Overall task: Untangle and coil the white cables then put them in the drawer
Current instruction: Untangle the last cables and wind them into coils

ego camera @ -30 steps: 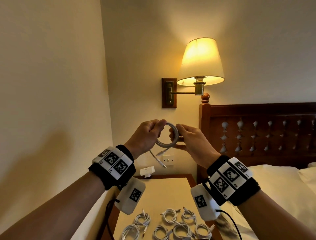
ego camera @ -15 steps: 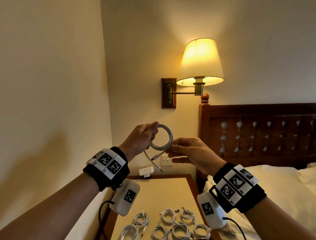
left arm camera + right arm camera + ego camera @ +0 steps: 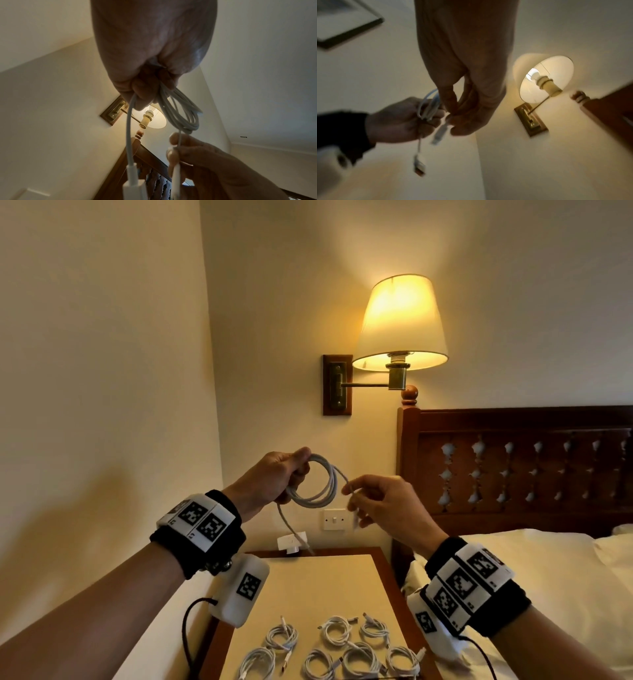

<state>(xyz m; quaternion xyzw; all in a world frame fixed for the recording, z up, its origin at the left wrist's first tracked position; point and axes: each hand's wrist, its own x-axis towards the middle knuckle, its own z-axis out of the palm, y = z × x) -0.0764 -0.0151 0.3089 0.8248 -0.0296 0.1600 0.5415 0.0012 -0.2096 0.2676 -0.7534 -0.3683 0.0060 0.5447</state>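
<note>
White braided cable [image 3: 317,484] is what we have in both hands, held up in the air above the bedside table [image 3: 329,583], and the loops could spring apart from here. We judge that a tug on the free end by our right hand [image 3: 383,505], harder than our left hand [image 3: 274,477] can hold, would pull a turn out of the coil, or the whole ring could slip and drop among the finished coils [image 3: 337,648] lying below our wrists. The other end hangs loose beneath our left fingers [image 3: 142,93] with its plug swinging, and it may snag as we wrap. Those left fingers are curled tight, thumb pressed against the forefinger, clamping the stacked turns at the top of the ring. Our right fingertips [image 3: 173,140] are nearly closed, thumb and forefinger pinching the thin strand just beside the ring's outer edge, its connector trailing below them; the remaining right fingers are loosely bent and touch nothing. No drawer is in view.
</note>
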